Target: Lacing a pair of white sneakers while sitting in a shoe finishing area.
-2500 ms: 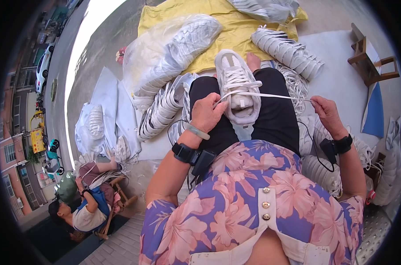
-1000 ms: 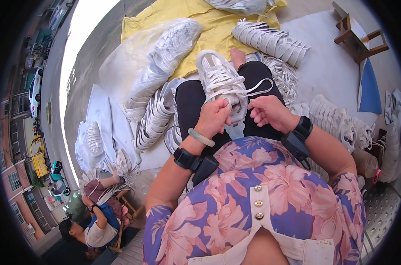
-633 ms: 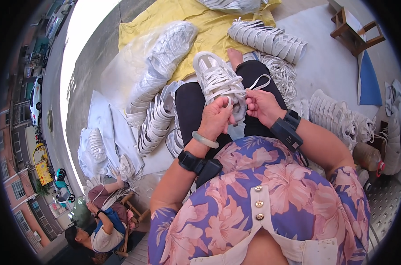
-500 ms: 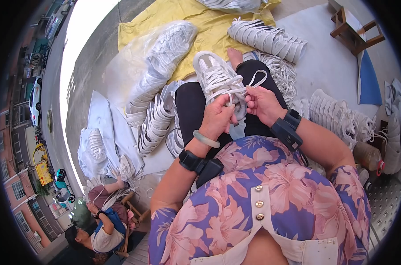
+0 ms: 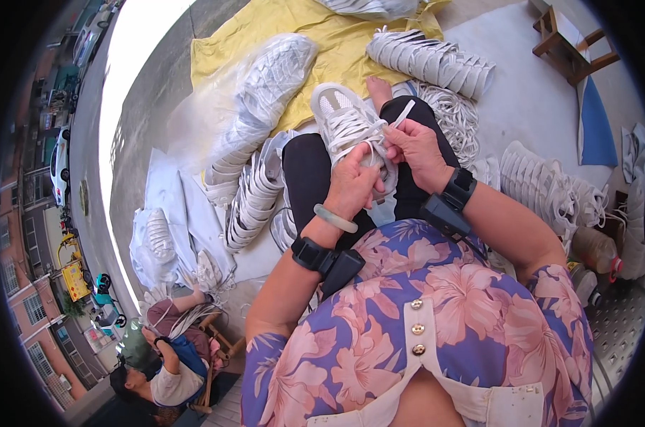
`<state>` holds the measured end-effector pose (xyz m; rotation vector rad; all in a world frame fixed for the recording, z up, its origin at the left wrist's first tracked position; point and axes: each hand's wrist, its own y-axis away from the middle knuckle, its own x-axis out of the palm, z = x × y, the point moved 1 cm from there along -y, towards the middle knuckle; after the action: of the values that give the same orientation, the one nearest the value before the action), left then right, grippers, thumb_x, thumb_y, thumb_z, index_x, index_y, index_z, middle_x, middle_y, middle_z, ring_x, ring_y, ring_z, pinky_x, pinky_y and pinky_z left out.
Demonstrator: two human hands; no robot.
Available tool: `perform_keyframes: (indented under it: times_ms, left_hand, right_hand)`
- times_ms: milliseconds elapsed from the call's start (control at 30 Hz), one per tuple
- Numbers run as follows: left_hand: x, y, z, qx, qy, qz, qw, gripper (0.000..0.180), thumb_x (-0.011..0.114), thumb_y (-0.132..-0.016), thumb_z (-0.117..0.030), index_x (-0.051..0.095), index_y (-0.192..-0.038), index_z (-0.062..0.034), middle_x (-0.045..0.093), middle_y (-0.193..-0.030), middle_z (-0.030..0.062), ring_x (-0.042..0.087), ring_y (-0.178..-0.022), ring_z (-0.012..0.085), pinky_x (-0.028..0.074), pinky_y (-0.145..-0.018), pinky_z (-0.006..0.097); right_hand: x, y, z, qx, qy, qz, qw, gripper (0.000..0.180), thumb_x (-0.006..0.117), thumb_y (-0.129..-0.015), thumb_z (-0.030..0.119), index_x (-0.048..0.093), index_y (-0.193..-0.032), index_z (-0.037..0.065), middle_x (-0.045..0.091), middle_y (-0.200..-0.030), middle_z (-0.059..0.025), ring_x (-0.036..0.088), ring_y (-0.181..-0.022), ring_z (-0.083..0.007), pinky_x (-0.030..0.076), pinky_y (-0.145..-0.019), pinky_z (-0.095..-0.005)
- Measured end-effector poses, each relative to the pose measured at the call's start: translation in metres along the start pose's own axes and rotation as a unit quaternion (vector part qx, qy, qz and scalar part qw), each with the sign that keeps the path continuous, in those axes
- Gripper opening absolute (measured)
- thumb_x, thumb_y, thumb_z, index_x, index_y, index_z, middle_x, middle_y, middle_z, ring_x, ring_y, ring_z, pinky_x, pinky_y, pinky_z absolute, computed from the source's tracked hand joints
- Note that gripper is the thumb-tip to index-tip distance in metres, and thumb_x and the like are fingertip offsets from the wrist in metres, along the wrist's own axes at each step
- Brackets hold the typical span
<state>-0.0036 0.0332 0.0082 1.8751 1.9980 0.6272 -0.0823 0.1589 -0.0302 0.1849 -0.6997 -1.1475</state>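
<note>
White shoe [image 5: 347, 135] lies on the person's lap. The left hand [image 5: 352, 186] has its grip closed on the shoe. The right hand [image 5: 416, 148] pinches a white lace [image 5: 402, 114].

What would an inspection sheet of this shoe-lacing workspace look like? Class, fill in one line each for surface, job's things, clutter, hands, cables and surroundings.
Surface: yellow sheet spread on pale ground; the work rests on the person's lap.
Job's things: white sneaker on the lap, its white lace partly threaded.
Clutter: rows of white shoes at the left, another stack ahead, a heap of loose laces, shoes in a clear bag.
Hands: left hand grips the sneaker; right hand pinches the lace.
Cables: nothing seen.
Surroundings: wooden stool, a seated person at lower left, a street beyond.
</note>
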Motion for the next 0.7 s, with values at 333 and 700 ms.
perform_keyframes:
  times_ms: [333,700]
  left_hand:
    - [-0.0005,-0.0020,0.0040,0.007,0.023,0.011,1.000,0.041,0.045,-0.082,-0.006,0.040,-0.123,-0.0042,0.054,-0.056,0.0032,0.040,-0.033,0.0066,0.032,-0.031,0.020]
    - [-0.0006,0.0020,0.0036,0.007,0.022,0.019,1.000,0.041,0.047,-0.085,-0.008,0.038,-0.125,-0.0023,0.056,-0.063,0.0032,0.040,-0.035,0.0045,0.031,-0.033,0.016]
  right_hand:
    - [0.0034,-0.0040,-0.0022,-0.024,0.051,-0.026,0.998,0.017,0.059,-0.084,0.016,0.054,-0.071,0.006,0.053,-0.059,0.0010,0.047,-0.047,-0.0036,0.037,-0.041,-0.0171]
    - [0.0026,-0.0066,-0.0030,-0.135,0.168,0.008,0.976,0.019,0.058,-0.083,0.016,0.054,-0.070,0.003,0.054,-0.058,-0.0038,0.051,-0.048,-0.0116,0.039,-0.043,-0.0253]
